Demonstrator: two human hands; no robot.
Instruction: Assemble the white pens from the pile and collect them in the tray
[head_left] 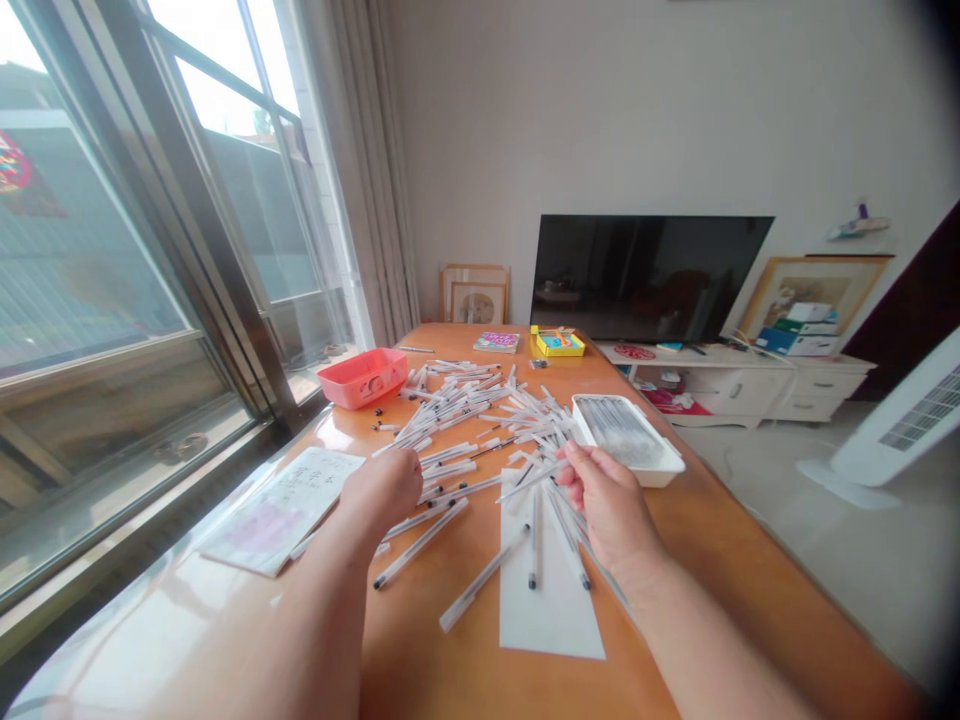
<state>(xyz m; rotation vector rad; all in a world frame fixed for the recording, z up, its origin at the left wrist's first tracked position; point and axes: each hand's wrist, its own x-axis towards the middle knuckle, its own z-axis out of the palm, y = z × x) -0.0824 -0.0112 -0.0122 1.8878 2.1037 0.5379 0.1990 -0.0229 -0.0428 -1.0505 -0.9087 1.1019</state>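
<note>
The right hand (pixel 607 500) pinches a pen (pixel 529 481) between closed fingers above the white sheet (pixel 551 610), by the near edge of the desk (pixel 420 650) and just beside the tray (pixel 664 465). The left hand (pixel 382 485) lies curled, knuckles up, on the scattered pens (pixel 465 400) mid-desk. I cannot tell whether it grips one.

Table (pixel 427 660) with scattered pens (pixel 421 543), tray (pixel 664 470)

Booklet (pixel 285 505) bears characters — too blurred to read.

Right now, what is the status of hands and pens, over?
Left hand down on loose pens. Right hand gripping a pen bundle. White tray just beyond, paper sheet underneath.
</note>
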